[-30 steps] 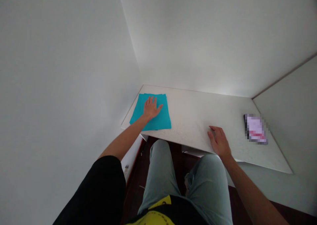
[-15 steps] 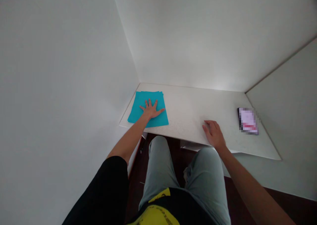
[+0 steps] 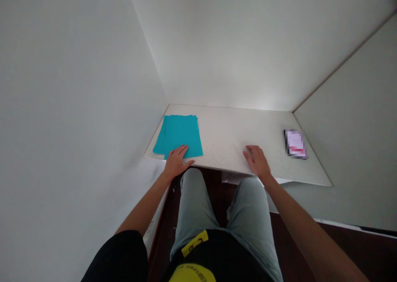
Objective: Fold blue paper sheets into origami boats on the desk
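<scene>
Bright blue sheets [image 3: 181, 131], which look like paper, lie in a loose stack at the left of the white tabletop, their edges slightly out of line. My left hand [image 3: 177, 160] is at the stack's front edge. Its fingers rest flat on the top sheet, side by side, while the thumb sticks out to the right by the table's edge. On the right half of the tabletop lies my right hand [image 3: 258, 161], fingers loosely extended and thumb apart, with nothing in it.
The white tabletop [image 3: 223, 133] meets walls at the left, back and right. A phone-like object [image 3: 295, 144], its screen pixelated, lies near the right wall. My knees are below the front edge, above a dark floor [image 3: 217, 191].
My left hand has slid back from the middle of the stack to its front edge, its fingers now closer together. The sheets are fanned out more. My right hand stays resting on the tabletop.
</scene>
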Demonstrator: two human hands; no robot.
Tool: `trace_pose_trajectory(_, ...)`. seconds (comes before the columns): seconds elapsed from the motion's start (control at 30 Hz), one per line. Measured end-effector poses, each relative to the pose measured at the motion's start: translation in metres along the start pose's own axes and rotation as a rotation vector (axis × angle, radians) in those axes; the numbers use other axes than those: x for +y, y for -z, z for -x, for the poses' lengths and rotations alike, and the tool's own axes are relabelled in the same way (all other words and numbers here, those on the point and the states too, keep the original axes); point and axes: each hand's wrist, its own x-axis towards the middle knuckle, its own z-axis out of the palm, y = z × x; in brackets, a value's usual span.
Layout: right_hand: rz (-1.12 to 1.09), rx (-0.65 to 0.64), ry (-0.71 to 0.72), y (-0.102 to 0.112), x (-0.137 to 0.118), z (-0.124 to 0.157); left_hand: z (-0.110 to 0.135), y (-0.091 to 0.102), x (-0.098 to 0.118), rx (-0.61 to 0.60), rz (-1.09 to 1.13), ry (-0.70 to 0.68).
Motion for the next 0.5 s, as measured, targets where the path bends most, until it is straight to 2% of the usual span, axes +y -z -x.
trace_pose_trajectory(0.33, -0.007, -0.018, -0.013, 0.002, -0.005, -0.002, 0.004, 0.028, -0.014, -0.104, 0.019, -0.074)
trace_pose_trajectory(0.4, -0.011, -0.017, -0.013, 0.002, -0.004, -0.002, -0.002, 0.034, -0.015, -0.075, 0.039, -0.028)
trace_pose_trajectory(0.5, -0.019, -0.019, -0.016, 0.001, -0.003, -0.002, -0.014, 0.046, -0.004, 0.070, 0.056, 0.101)
